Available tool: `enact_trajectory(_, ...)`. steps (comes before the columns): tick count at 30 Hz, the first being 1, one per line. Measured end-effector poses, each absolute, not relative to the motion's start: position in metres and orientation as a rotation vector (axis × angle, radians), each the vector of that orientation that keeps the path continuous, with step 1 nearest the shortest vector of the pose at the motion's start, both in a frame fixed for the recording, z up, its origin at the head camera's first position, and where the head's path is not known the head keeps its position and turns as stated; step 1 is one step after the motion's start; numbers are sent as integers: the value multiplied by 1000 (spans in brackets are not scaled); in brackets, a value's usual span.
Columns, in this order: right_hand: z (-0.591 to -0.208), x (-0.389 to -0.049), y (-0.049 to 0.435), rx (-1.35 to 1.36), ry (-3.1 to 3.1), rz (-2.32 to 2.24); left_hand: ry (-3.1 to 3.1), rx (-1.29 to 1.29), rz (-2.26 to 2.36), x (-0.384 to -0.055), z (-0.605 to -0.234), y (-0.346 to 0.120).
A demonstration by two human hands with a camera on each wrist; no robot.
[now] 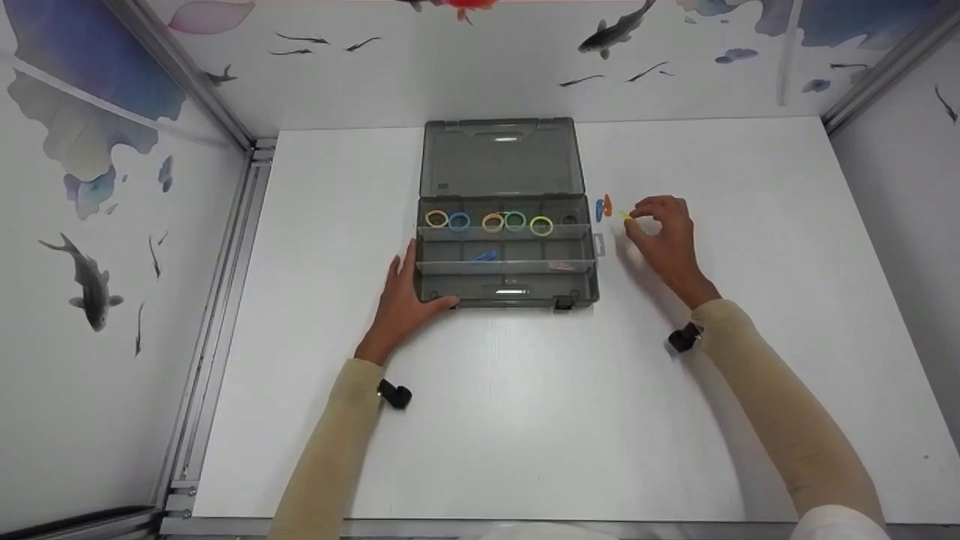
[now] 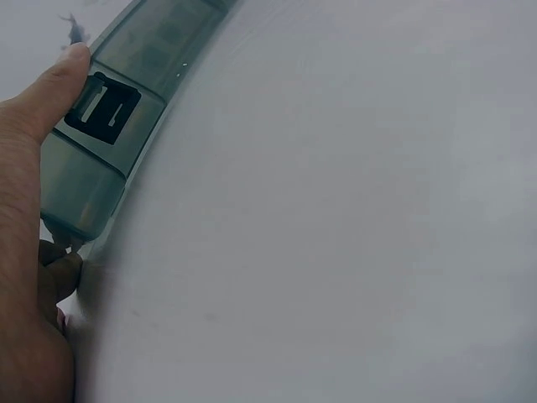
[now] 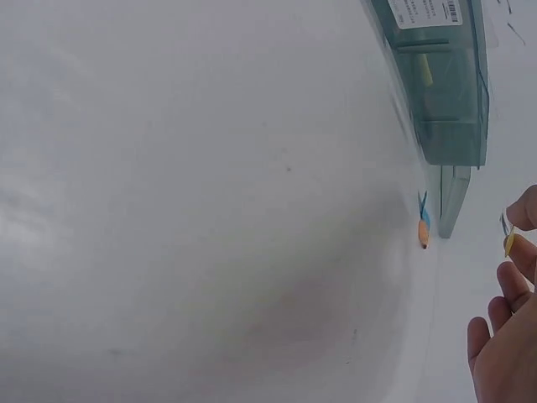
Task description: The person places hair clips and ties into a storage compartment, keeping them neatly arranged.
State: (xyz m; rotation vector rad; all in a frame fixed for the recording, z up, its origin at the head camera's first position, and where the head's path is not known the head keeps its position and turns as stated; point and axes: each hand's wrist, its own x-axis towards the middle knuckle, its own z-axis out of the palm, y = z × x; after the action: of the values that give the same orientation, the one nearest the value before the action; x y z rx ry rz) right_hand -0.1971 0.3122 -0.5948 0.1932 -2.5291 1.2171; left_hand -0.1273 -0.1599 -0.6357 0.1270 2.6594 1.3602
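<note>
A grey see-through compartment box (image 1: 508, 287) lies on the table with its lid (image 1: 502, 161) laid back. My left hand (image 1: 401, 307) rests against its near left corner. The thumb lies along the front wall by a black latch (image 2: 104, 107), and the fingers lie along the left side. To the right of the box, my right hand (image 1: 667, 240) pinches a small yellow hair clip (image 3: 509, 244) between thumb and index finger, the other fingers loosely bent. Close by on the table lie an orange hair clip (image 1: 608, 205) and a blue hair clip (image 1: 599, 210).
Coloured rings, such as a green ring (image 1: 515, 220) and a yellow ring (image 1: 541, 226), stand in the back row of compartments. Blue clips (image 1: 485, 256) and a pink piece (image 1: 560, 265) lie farther forward. Printed panels (image 1: 510, 67) wall the white table.
</note>
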Motion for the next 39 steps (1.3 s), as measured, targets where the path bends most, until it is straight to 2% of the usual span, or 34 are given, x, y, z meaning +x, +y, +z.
enact_trajectory(18,-566,-199,271,550,-2521,1208,2689,124,1362,-132,-633,-160)
enact_trajectory(39,-568,-209,214,872,-2534,1120,2658,105,1380,-127,-637,-159)
